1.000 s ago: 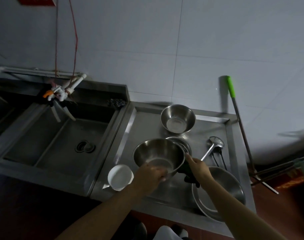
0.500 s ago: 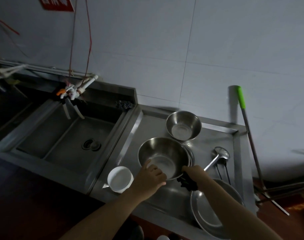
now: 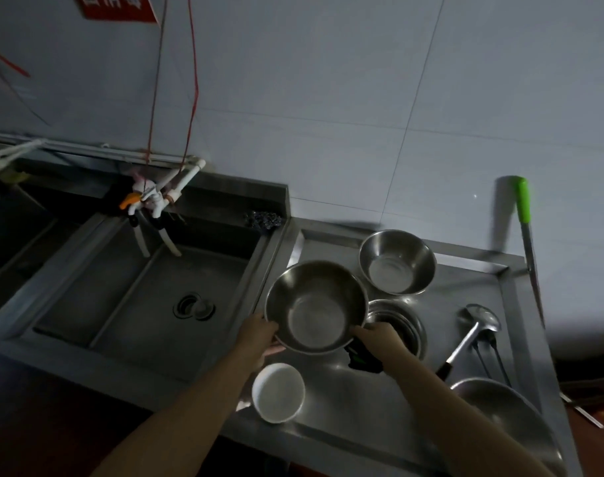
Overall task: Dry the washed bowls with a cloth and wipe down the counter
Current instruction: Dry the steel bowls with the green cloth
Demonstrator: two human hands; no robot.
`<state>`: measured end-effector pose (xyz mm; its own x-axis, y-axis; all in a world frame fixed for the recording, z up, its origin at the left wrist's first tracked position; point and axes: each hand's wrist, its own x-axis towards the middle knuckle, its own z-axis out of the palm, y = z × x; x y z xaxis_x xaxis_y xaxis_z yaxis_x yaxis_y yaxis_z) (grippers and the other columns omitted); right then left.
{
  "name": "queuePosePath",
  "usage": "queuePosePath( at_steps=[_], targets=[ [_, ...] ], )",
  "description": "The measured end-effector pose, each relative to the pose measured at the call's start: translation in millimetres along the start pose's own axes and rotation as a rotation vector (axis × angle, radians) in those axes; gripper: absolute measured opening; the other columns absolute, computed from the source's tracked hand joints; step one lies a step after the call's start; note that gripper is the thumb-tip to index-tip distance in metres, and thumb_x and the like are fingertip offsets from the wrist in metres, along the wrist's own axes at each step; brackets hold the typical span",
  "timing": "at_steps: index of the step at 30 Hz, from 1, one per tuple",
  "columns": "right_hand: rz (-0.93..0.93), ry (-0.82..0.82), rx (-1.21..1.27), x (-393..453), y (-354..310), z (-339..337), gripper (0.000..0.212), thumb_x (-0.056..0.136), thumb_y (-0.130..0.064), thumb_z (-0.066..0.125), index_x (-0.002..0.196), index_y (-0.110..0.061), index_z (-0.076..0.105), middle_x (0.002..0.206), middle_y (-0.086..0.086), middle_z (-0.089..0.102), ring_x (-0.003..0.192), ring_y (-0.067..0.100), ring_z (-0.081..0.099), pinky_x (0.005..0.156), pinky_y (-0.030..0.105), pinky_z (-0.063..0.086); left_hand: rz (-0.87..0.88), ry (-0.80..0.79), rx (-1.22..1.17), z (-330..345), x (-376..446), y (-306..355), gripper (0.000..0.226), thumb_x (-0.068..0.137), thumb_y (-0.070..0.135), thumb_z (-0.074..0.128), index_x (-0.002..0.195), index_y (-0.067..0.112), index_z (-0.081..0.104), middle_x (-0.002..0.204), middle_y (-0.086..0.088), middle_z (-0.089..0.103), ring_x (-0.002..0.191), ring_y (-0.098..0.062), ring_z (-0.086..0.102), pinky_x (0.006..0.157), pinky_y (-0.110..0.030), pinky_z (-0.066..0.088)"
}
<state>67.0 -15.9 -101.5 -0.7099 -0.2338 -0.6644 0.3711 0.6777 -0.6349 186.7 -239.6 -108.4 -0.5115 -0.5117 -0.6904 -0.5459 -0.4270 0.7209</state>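
1. The large steel bowl (image 3: 316,306) is sitting in the middle of the frame, lifted and tilted above the surface (image 3: 331,397), its mouth facing up and toward the viewer.
2. The left hand (image 3: 259,337) is gripping the bowl's near-left rim, fingers curled under the edge and thumb over it.
3. The right hand (image 3: 376,340) is touching the bowl's near-right rim while pinching a dark cloth (image 3: 360,359), which is hanging just below that hand; both grips are closed on something.
4. The relation that matters: the bowl's open hollow is lying up and to the left of the cloth hand, right beside it, so the right hand is the nearer one for wiping inside while the left is steadying; that reads as the step in hand.
5. Just right of the held bowl, stacked bowls (image 3: 395,323) are resting on the surface; a second steel bowl (image 3: 397,261) is standing behind them, toward the upper right.
6. A white bowl (image 3: 278,392) is sitting below the left hand.
7. A ladle (image 3: 472,330) and a wide basin (image 3: 503,421) are lying at lower right; the sink (image 3: 128,290) is filling the left of the frame.
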Motion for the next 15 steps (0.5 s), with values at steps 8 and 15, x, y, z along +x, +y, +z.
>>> queuePosePath(
  at_steps=[8, 15],
  targets=[
    [0.007, 0.063, 0.022, 30, -47, 76, 0.037, 0.088, -0.048, 0.072, 0.083, -0.011, 0.071, 0.079, 0.01, 0.072, 0.071, 0.021, 0.07, 0.07, 0.029, 0.055, -0.038, 0.148, -0.091, -111, 84, 24, 0.036, 0.096, -0.009, 0.047, 0.122, 0.011, 0.059, 0.117, -0.016, 0.062, 0.082, -0.027, 0.062, 0.077, -0.049, 0.055],
    [0.057, 0.153, 0.047, 40, -37, 95, 0.039, 0.087, -0.049, 0.072, 0.081, -0.011, 0.071, 0.081, 0.016, 0.072, 0.079, 0.029, 0.071, 0.078, 0.038, 0.056, -0.076, 0.18, -0.126, -142, 121, 19, 0.042, 0.097, -0.005, 0.053, 0.133, 0.017, 0.053, 0.116, -0.008, 0.056, 0.1, -0.03, 0.059, 0.088, -0.049, 0.055]
  ],
)
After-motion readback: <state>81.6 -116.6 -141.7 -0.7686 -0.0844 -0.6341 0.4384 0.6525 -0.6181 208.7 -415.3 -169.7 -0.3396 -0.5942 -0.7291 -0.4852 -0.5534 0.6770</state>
